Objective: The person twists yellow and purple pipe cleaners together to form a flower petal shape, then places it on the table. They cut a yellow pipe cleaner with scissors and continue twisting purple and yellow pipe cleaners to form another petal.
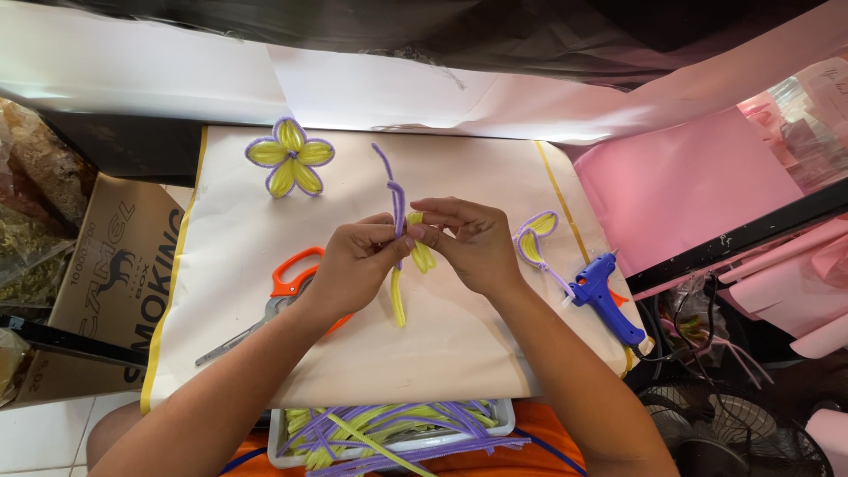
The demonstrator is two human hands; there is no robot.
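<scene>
A cream board (265,353) covers the lap, with pink paper (689,185) to its right. A tray (503,422) of purple and yellow stems sits at its near edge. On it lie orange scissors (287,296), a blue glue gun (605,296), a finished flower (290,156) and a loose petal (534,238). At centre, the left hand (353,265) and right hand (473,243) both pinch a purple-and-yellow stem (397,221), fingers pressed together.

Cream board (459,344): scissors (283,296), glue gun (603,296), flower (290,156)
</scene>
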